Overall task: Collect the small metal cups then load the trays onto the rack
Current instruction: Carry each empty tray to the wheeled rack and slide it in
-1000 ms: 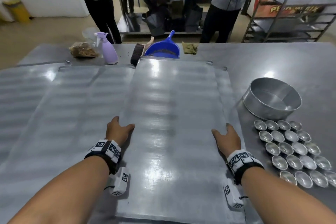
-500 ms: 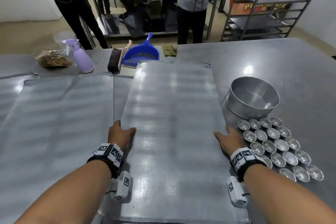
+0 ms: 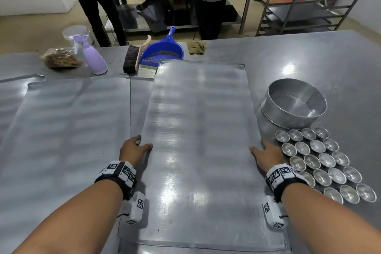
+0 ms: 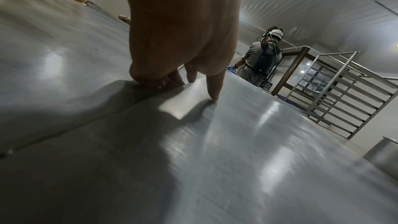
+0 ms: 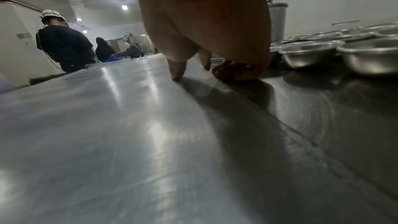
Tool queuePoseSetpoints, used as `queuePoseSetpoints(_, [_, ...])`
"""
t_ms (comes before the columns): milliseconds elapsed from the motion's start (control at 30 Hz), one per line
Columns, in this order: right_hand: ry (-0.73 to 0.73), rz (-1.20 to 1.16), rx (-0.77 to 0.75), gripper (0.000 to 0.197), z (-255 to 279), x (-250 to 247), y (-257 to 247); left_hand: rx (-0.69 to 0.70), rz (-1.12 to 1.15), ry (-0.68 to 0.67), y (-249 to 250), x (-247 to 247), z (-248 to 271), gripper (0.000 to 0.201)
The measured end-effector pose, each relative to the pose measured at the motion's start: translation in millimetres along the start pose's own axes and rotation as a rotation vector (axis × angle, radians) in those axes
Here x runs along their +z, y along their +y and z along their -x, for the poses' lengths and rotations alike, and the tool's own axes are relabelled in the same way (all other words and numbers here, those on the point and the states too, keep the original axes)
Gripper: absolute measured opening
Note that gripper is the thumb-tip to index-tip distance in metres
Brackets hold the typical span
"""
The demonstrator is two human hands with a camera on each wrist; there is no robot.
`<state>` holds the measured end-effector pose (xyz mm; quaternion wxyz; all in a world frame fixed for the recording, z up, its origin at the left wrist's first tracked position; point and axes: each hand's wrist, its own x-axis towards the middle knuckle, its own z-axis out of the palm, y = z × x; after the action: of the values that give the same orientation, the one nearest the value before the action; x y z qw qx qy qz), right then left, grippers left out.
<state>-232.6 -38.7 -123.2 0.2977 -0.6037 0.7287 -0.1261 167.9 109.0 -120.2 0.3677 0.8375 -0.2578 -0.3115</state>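
A long flat metal tray (image 3: 198, 130) lies lengthwise before me on the steel table. My left hand (image 3: 134, 148) grips its left edge, thumb on top (image 4: 213, 89) and fingers curled under the rim. My right hand (image 3: 266, 152) grips the right edge the same way, thumb on the tray (image 5: 177, 71), fingers tucked below. Several small metal cups (image 3: 321, 161) stand in rows on the table just right of my right hand; they show close by in the right wrist view (image 5: 310, 54). The tray rack (image 3: 313, 0) stands beyond the table at the far right.
A round metal pan (image 3: 294, 105) sits beside the tray's right edge, behind the cups. More trays (image 3: 68, 130) lie to the left. A purple spray bottle (image 3: 92, 55), brush (image 3: 131, 57), blue dustpan (image 3: 165, 49) and rag (image 3: 196, 47) line the far edge. Two people stand beyond.
Both hands keep their grip on the tray's side edges. The view has shifted so tray, pan and cups appear further left and the rack more in sight.
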Motion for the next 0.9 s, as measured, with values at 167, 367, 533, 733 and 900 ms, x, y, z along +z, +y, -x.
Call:
queuePoseSetpoints(167, [-0.021,0.054,0.029,0.065,-7.9,4.4,5.7,0.010,0.019,0.008,-2.5,-0.1,4.4,0.059])
queuePoseSetpoints(367, [-0.014,0.118,0.067,0.068,-13.6,10.8,11.2,-0.009,0.094,0.014,-3.2,-2.3,8.2,0.063])
queuePoseSetpoints(533, [-0.020,0.129,0.086,0.070,-15.4,14.0,12.1,-0.018,0.135,0.020,-7.9,-5.2,11.5,0.065])
queuePoseSetpoints(733, [-0.044,0.120,0.087,0.070,-26.2,15.6,16.8,-0.031,0.102,-0.003,-8.4,-4.2,12.1,0.069])
queuePoseSetpoints(900, [-0.075,0.140,0.079,0.070,-23.5,10.9,11.3,-0.006,0.019,-0.017,0.5,-6.2,18.3,0.064])
